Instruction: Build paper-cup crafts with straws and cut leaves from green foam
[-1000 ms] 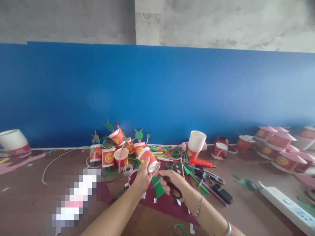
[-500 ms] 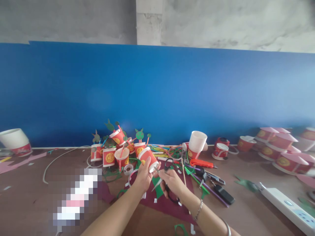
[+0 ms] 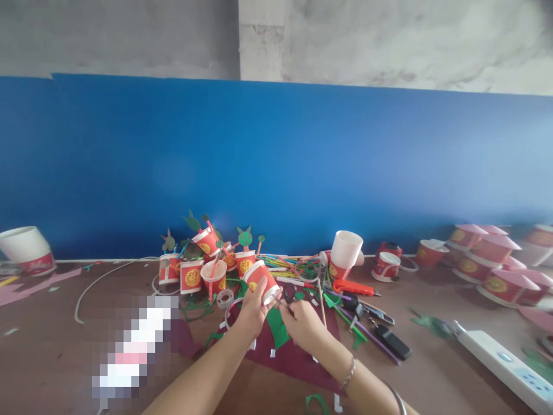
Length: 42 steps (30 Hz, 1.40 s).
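Observation:
My left hand (image 3: 250, 314) is wrapped round a red paper cup (image 3: 260, 280) with a yellow emblem, held tilted with its white base toward me. My right hand (image 3: 303, 323) is closed on black-handled scissors (image 3: 287, 295), whose tips point up at the cup's lower edge. Both hands hover over a dark maroon paper sheet (image 3: 298, 357) and a green paper piece (image 3: 276, 327) on the brown table.
Behind stand several decorated red cups (image 3: 192, 275) with green cut-outs, a heap of coloured straws (image 3: 287, 264), an upturned white cup (image 3: 345, 249), an orange cutter (image 3: 353, 286), a black remote (image 3: 391, 341), a white power strip (image 3: 503, 360) and pink-lidded bowls (image 3: 492, 259). A blue wall panel closes the back.
My right hand has turned the scissors from pointing left along the table to pointing upward at the cup's rim and has moved closer to my left hand. The cup has barely moved.

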{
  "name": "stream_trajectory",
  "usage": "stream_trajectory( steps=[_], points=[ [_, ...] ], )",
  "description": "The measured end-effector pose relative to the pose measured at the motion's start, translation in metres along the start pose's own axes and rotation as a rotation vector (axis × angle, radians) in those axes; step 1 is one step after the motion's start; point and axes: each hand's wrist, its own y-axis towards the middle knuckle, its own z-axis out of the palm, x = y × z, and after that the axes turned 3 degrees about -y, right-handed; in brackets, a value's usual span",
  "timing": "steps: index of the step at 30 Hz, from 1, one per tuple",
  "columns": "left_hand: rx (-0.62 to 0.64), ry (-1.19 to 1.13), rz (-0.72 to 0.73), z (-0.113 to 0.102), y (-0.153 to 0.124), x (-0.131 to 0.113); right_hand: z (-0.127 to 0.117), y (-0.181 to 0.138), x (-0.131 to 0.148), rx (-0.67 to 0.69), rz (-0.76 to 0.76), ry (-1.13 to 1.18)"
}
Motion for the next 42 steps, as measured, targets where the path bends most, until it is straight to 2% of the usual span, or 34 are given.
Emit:
stream_trajectory(
  steps=[3, 7, 10, 12, 14, 16, 18, 21, 25, 29, 31, 34, 37, 39, 42],
  points=[
    [-0.018, -0.005, -0.001, -0.001, 0.003, 0.002, 0.000, 0.003, 0.001, 0.203, 0.140, 0.485],
    [-0.016, 0.000, 0.001, -0.002, 0.003, 0.003, -0.007, 0.003, 0.001, 0.308, 0.227, 0.962],
    [0.016, 0.026, 0.012, -0.001, 0.001, 0.001, -0.012, 0.004, -0.002, 0.496, 0.378, 1.360],
    [0.045, 0.051, 0.018, 0.000, -0.001, 0.000, -0.013, 0.006, -0.005, 0.593, 0.441, 1.573],
    [0.062, 0.057, 0.014, 0.001, -0.003, -0.002, -0.010, 0.006, -0.006, 0.610, 0.442, 1.678],
    [0.046, 0.042, 0.003, 0.002, -0.003, -0.002, -0.005, 0.005, -0.006, 0.568, 0.391, 1.645],
    [0.011, 0.017, -0.006, 0.002, -0.003, -0.003, 0.000, 0.004, -0.005, 0.448, 0.299, 1.449],
    [-0.025, -0.015, -0.010, 0.001, 0.000, -0.002, 0.007, 0.004, -0.003, 0.268, 0.162, 1.011],
    [-0.017, -0.017, -0.003, 0.000, 0.001, -0.001, 0.010, 0.005, -0.004, 0.135, 0.078, 0.472],
    [0.012, -0.003, -0.013, -0.001, -0.001, -0.001, 0.007, 0.001, -0.004, -0.132, -0.125, -0.181],
    [0.027, 0.006, -0.023, -0.001, -0.002, -0.001, 0.004, -0.002, -0.003, -0.169, -0.181, -0.369],
    [0.040, 0.010, -0.035, -0.003, -0.002, -0.001, 0.002, -0.005, 0.000, -0.156, -0.171, -0.444],
    [0.015, -0.007, -0.030, -0.003, 0.000, 0.000, 0.002, -0.003, 0.000, -0.156, -0.135, -0.341],
    [-0.008, -0.023, -0.016, -0.003, 0.002, 0.001, 0.004, 0.000, -0.001, -0.087, -0.072, -0.137],
    [-0.030, -0.036, -0.003, -0.002, 0.003, 0.001, 0.005, 0.003, -0.003, 0.118, 0.058, 0.309]
  ],
)
